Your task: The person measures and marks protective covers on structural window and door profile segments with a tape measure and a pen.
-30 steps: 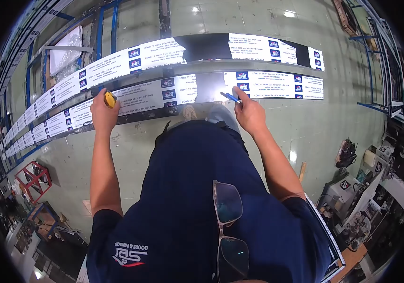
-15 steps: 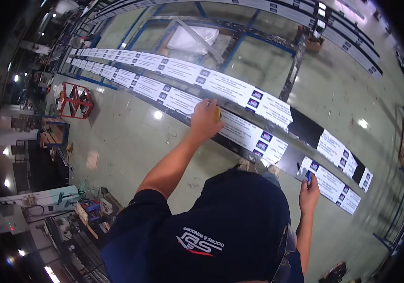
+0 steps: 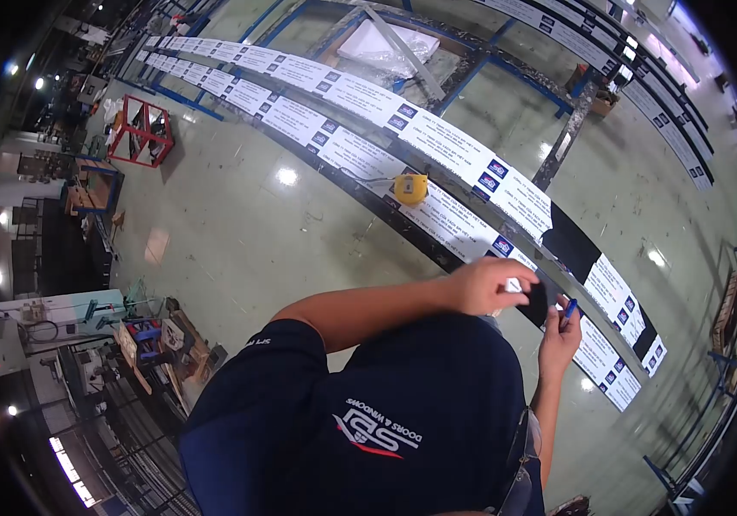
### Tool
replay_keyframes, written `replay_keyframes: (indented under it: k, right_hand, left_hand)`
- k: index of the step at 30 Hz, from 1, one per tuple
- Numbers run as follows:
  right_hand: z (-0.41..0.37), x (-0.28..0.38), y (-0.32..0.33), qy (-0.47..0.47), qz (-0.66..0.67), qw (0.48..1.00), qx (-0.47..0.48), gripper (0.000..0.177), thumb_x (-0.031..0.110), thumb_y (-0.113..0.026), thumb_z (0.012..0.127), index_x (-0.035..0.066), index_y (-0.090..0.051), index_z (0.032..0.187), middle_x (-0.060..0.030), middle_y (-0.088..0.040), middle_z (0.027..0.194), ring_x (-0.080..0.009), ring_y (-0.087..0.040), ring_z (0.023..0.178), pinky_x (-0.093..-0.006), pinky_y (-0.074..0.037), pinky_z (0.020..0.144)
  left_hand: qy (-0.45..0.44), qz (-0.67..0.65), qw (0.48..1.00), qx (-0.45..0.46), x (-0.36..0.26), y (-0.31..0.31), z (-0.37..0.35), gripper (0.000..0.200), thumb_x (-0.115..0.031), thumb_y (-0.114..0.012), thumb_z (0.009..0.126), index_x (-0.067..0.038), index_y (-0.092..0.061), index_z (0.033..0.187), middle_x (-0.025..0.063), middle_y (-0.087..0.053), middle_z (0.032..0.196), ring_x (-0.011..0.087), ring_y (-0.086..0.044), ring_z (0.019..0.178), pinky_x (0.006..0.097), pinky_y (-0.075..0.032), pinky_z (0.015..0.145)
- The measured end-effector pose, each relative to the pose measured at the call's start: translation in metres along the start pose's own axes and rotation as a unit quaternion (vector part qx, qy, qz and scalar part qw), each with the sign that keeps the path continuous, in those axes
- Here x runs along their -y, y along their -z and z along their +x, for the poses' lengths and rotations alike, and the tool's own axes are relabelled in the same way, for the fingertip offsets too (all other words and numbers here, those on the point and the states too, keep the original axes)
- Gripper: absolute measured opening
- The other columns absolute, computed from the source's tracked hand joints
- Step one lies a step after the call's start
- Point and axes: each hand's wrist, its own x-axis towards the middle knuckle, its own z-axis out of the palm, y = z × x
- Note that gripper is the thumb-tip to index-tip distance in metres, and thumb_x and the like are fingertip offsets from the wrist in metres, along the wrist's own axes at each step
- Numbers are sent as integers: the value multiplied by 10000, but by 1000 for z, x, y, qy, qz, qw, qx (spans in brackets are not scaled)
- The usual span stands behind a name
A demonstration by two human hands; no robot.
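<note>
A yellow tape measure (image 3: 410, 188) rests on the near long profile (image 3: 463, 230), which is covered in white printed film. My left hand (image 3: 490, 287) is over this profile, near its dark bare section, with fingers curved and a gap between thumb and fingertips; nothing shows in it. Just to its right, my right hand (image 3: 561, 331) grips a blue pen (image 3: 570, 308), its fingers wrapped round it beside the profile. The far profile (image 3: 446, 142) runs alongside, with a black uncovered stretch (image 3: 570, 241) towards its right end.
A blue metal frame (image 3: 506, 64) carries the profiles. Behind them lies a plastic-wrapped white package (image 3: 385, 45) under a metal bar. A red cart (image 3: 140, 131) stands at the left. More film-covered profiles (image 3: 592, 53) are at the upper right.
My left hand has let go of the yellow tape measure and moved right, close to my right hand. The tape measure stays on the profile. The view has shifted somewhat.
</note>
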Motion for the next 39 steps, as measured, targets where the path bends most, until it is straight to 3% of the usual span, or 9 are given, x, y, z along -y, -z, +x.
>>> replay_keyframes:
  k: [2,4,7,9,16,23,31,35,39]
  right_hand:
    - [-6,11,-16,44,88,995,25,180,125,-632,994,-9,-657,1111,-4,-622,892,-63,-514,757,-223,-442,679]
    - [-10,11,-15,31,-4,996,84,117,119,-645,981,4,-638,1003,8,-621,840,-61,-524,751,-224,-444,670]
    - [-17,8,-31,75,19,995,65,82,86,-654,940,19,-612,919,20,-596,778,-62,-502,718,-225,-420,639]
    - [-20,17,-34,94,33,993,71,57,47,-644,871,23,-593,865,21,-569,749,-72,-478,713,-233,-409,630]
    - [-20,7,-31,90,51,991,85,87,62,-653,836,13,-606,891,4,-599,770,-74,-502,730,-248,-431,644]
    - [-17,12,-29,75,94,988,94,203,105,-736,810,0,-640,956,-21,-656,813,-79,-571,759,-272,-482,670]
    - [-7,30,-22,139,-61,978,142,256,85,-776,664,-4,-617,844,-120,-646,754,-193,-604,632,-297,-476,605]
    - [-1,34,-20,147,-84,973,159,265,91,-779,660,9,-560,786,-85,-601,698,-143,-553,618,-287,-443,575]
    - [3,30,-21,69,-4,984,166,270,54,-756,708,41,-488,739,1,-524,655,-68,-454,643,-249,-382,561]
  left_hand:
    - [-3,-155,988,16,-4,-20,6,203,-109,-677,950,-19,-587,1108,50,-662,909,83,-612,752,237,-479,657]
    - [-6,-241,969,48,-6,-27,11,163,-122,-649,979,-15,-535,1024,33,-639,860,56,-570,734,232,-450,637]
    - [9,-214,975,66,-15,-27,7,185,-135,-656,976,-30,-508,939,3,-595,783,48,-503,699,250,-414,597]
    - [-41,-106,991,76,-23,-21,4,252,-180,-706,936,-38,-513,855,40,-588,714,99,-533,642,299,-414,561]
    - [-96,-26,988,118,-27,-16,7,334,-205,-770,853,-37,-493,772,102,-572,633,257,-563,548,372,-416,522]
    - [-134,38,980,145,-12,-18,10,382,-217,-790,809,-57,-461,701,97,-541,587,295,-564,541,399,-400,508]
    - [-123,53,966,223,-19,-9,13,428,-285,-788,795,-64,-443,673,91,-489,533,315,-521,493,414,-365,485]
    - [-112,62,960,248,-17,-10,14,420,-283,-786,794,-72,-447,666,77,-490,541,311,-525,508,411,-368,495]
    - [-172,63,959,219,-12,-15,15,381,-271,-778,802,-92,-462,690,39,-504,570,282,-530,536,392,-432,641]
